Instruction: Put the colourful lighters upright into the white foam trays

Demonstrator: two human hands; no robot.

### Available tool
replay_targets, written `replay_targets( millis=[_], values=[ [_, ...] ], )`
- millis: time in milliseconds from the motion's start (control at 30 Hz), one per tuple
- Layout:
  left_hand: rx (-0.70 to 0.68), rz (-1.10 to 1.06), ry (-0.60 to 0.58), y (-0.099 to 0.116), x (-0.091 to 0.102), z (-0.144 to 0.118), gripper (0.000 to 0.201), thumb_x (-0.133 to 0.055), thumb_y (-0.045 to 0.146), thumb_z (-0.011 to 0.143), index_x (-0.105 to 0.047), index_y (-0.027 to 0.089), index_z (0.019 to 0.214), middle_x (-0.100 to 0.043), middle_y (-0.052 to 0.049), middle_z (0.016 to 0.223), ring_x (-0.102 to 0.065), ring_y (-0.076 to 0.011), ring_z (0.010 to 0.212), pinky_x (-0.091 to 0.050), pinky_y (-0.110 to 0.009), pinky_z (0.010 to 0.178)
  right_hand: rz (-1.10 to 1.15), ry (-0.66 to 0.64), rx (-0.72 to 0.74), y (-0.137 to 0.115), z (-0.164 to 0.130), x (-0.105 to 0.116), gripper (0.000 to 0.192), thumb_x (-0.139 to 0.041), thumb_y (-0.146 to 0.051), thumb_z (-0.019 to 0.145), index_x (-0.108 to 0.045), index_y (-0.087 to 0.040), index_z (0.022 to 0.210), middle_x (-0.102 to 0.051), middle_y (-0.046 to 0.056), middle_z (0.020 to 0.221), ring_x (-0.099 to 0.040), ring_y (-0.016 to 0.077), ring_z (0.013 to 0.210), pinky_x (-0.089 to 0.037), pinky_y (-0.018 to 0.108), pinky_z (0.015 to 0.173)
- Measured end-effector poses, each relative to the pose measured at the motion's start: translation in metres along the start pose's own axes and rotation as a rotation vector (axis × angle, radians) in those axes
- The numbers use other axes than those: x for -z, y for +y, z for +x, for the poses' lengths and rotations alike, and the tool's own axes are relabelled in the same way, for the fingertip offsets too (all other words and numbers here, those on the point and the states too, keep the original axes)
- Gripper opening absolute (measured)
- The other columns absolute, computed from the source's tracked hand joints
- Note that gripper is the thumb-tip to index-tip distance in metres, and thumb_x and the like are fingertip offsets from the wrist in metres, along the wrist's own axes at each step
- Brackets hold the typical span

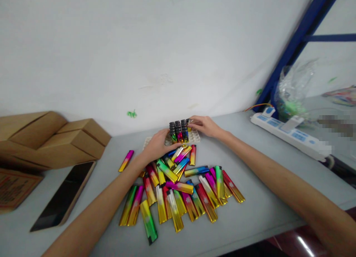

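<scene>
Lighters [179,131] upright in tray [194,137], between left hand [157,146] and right hand [204,125].

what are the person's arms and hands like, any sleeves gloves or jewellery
Both arms are bare from the bottom edge of the picture up to the fingers: no sleeves show anywhere along the forearms. The left hand and right hand wear no gloves. No watch, bracelet or band shows on either wrist, and no ring can be made out, though the fingers are small in this view. No markings show on the arms.
</scene>
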State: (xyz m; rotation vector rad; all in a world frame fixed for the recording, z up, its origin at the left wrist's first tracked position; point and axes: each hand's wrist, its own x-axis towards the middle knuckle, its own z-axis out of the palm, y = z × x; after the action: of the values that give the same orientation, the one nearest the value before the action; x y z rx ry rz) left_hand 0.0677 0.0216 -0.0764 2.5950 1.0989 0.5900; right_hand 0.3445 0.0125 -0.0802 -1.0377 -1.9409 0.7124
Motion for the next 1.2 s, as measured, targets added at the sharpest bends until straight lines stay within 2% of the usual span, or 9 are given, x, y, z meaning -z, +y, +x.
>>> replay_targets(
  millis=[200,300,400,467,567,700,800,1033,1200],
  values=[
    [-0.014,-0.016,0.017,0.0,0.0,0.0,0.074,-0.064,0.071,0.085,-0.057,0.014,0.132,-0.066,-0.018,0.134,-0.062,-0.0347,0.124,-0.048,-0.048,0.108,-0.007,-0.005,-0.036,-0.002,-0.008,-0.005,0.021,-0.064,-0.033,0.094,-0.066,-0.019,0.109,-0.078,0.007,0.101,-0.073,0.0203,0.091,-0.058,0.036,0.084],
    [-0.01,-0.007,0.02,0.0,-0.001,0.0,0.073,-0.063,0.074,0.085,-0.06,0.014,0.126,-0.068,-0.018,0.128,-0.064,-0.0355,0.119,-0.049,-0.049,0.105,-0.127,0.109,-0.08,-0.014,-0.017,-0.002,0.027,-0.067,-0.03,0.089,-0.062,-0.019,0.113,-0.075,0.011,0.112,-0.071,0.0205,0.096,-0.056,0.035,0.084],
    [-0.013,-0.002,0.025,0.0,-0.001,0.001,0.075,-0.063,0.075,0.084,-0.061,0.012,0.124,-0.068,-0.02,0.127,-0.064,-0.0366,0.118,-0.05,-0.05,0.104,-0.376,0.21,-0.185,-0.035,-0.031,0.002,0.016,-0.066,-0.031,0.089,-0.061,-0.018,0.095,-0.072,0.007,0.088,-0.064,0.0172,0.074,-0.05,0.031,0.069],
    [-0.029,0.0,0.026,-0.001,-0.002,0.001,0.072,-0.063,0.073,0.084,-0.061,0.012,0.123,-0.068,-0.019,0.127,-0.064,-0.0366,0.118,-0.05,-0.05,0.104,-0.483,0.113,-0.242,-0.053,-0.04,0.001,0.023,-0.065,-0.037,0.091,-0.058,-0.019,0.078,-0.065,0.002,0.069,-0.056,0.0147,0.061,-0.04,0.029,0.061],
    [-0.058,-0.003,0.026,-0.002,-0.003,0.001,0.067,-0.064,0.071,0.086,-0.062,0.015,0.122,-0.069,-0.017,0.126,-0.064,-0.0353,0.116,-0.05,-0.048,0.103,-0.508,0.016,-0.256,-0.074,-0.05,-0.009,0.031,-0.062,-0.04,0.094,-0.054,-0.021,0.071,-0.06,0.0,0.063,-0.05,0.013,0.057,-0.033,0.029,0.058],
    [-0.055,0.001,0.035,-0.004,-0.005,0.001,0.065,-0.064,0.07,0.086,-0.062,0.015,0.121,-0.069,-0.016,0.122,-0.065,-0.034,0.113,-0.051,-0.047,0.101,-0.499,-0.166,-0.313,-0.085,-0.058,-0.024,0.034,-0.064,-0.046,0.092,-0.051,-0.022,0.072,-0.055,-0.002,0.059,-0.046,0.0128,0.054,-0.028,0.029,0.055],
    [-0.049,0.017,0.033,-0.004,-0.005,0.001,0.065,-0.063,0.071,0.086,-0.062,0.015,0.118,-0.069,-0.017,0.12,-0.065,-0.0347,0.111,-0.051,-0.047,0.099,-0.526,-0.233,-0.339,-0.086,-0.061,-0.027,0.037,-0.064,-0.052,0.091,-0.051,-0.022,0.075,-0.054,-0.002,0.059,-0.046,0.0135,0.054,-0.028,0.03,0.054],
    [-0.047,0.026,0.026,-0.003,-0.004,0.001,0.065,-0.061,0.073,0.087,-0.062,0.015,0.115,-0.069,-0.017,0.115,-0.065,-0.0347,0.106,-0.052,-0.048,0.096,-0.576,-0.173,-0.281,-0.083,-0.068,-0.021,0.015,-0.065,-0.028,0.086,-0.053,-0.021,0.092,-0.067,0.004,0.077,-0.057,0.0182,0.065,-0.035,0.03,0.059],
    [-0.039,0.031,0.021,-0.002,-0.004,0.001,0.067,-0.06,0.075,0.086,-0.062,0.015,0.116,-0.069,-0.017,0.118,-0.065,-0.0355,0.109,-0.052,-0.048,0.097,-0.576,-0.117,-0.317,-0.07,-0.067,-0.011,0.025,-0.064,-0.016,0.083,-0.06,-0.018,0.107,-0.072,0.006,0.082,-0.061,0.0204,0.07,-0.039,0.03,0.063]
  ],
)
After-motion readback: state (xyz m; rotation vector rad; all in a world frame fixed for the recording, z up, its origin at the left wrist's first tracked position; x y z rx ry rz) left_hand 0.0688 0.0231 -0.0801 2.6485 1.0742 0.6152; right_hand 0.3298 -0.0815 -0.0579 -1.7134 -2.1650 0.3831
